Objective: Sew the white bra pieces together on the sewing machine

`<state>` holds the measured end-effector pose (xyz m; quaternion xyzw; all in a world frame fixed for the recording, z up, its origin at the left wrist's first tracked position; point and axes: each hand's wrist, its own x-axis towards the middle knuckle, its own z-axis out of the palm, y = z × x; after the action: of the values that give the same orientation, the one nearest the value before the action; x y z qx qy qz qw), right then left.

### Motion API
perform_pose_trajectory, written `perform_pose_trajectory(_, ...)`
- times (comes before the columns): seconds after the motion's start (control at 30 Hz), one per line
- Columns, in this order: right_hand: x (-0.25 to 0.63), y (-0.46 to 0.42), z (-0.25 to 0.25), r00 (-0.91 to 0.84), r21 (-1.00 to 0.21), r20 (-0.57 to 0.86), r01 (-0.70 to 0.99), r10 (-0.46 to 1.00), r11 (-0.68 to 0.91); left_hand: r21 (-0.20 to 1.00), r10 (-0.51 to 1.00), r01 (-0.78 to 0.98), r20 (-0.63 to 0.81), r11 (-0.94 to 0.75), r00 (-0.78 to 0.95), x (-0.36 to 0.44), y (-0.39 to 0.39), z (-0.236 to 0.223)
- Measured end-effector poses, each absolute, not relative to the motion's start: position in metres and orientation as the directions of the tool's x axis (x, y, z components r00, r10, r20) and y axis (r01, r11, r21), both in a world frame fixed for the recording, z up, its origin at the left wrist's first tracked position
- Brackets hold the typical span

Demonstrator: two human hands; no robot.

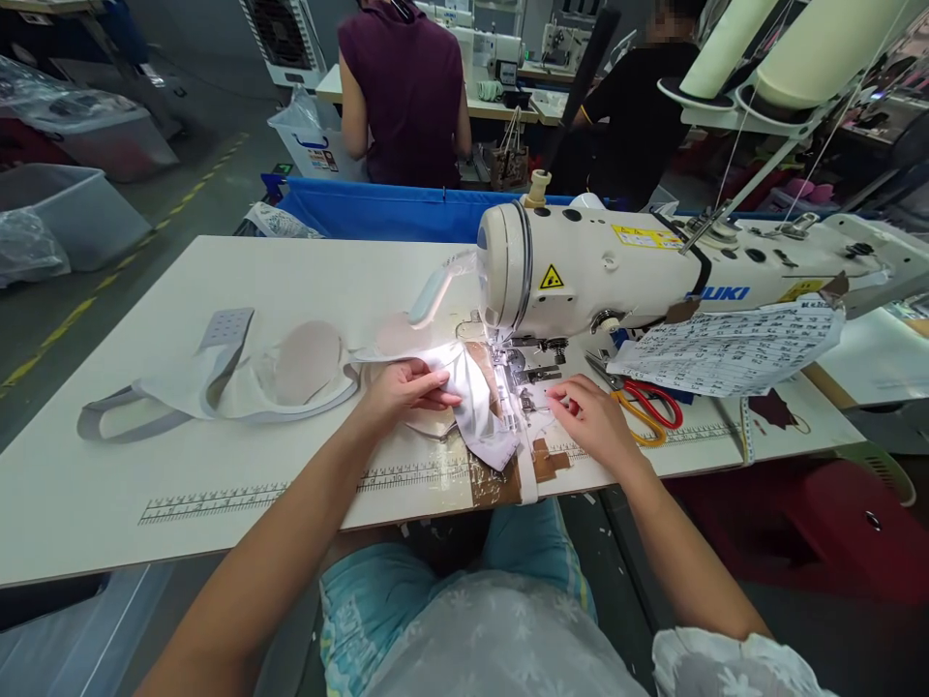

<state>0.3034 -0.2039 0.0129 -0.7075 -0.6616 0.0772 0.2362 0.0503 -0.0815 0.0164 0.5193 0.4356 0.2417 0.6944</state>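
Observation:
A pale grey-white bra [305, 382] stretches across the table, with a round beige pad in its cup and its strap end at the far left. My left hand [410, 389] grips the bra's near part, thumb and fingers closed on the cloth, left of the lit needle area. The white sewing machine [581, 266] stands over this part of the cloth. My right hand [587, 418] is just right of the presser foot and needle, its fingers curled in. What those fingertips pinch, if anything, is too small to make out. A narrow white band [527, 465] hangs over the table's front edge.
Beside my right hand lie scissors [649, 402] with red and yellow handles. A printed sheet [733, 348] hangs on the machine's front. Ruler tape [254, 499] runs along the table edge. Thread cones [820, 63] stand upper right. Two people sit beyond the blue cloth trough [377, 208].

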Motion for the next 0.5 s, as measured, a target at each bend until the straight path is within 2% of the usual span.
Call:
perform_pose_trajectory(0.17,0.291,-0.198,0.006,0.079,-0.315,0.122,0.948,0.989,-0.037,0.935,0.785,0.104,-0.342,0.338,0.517,0.050,-0.081,0.015)
perform_pose_trajectory(0.27,0.289,-0.197,0.007,0.074,-0.291,0.070,0.955,0.995,-0.051,0.934,0.783,0.108,-0.344,0.340,0.518,0.050,-0.082,0.015)
perform_pose_trajectory(0.43,0.291,-0.194,0.010,0.087,-0.237,0.070,0.969,0.994,-0.068,0.929,0.770,0.115,-0.358,0.353,0.529,0.050,-0.083,0.017)
perform_pose_trajectory(0.5,0.293,-0.194,0.010,0.088,-0.253,0.094,0.966,0.992,-0.062,0.928,0.771,0.113,-0.358,0.354,0.527,0.050,-0.082,0.017)
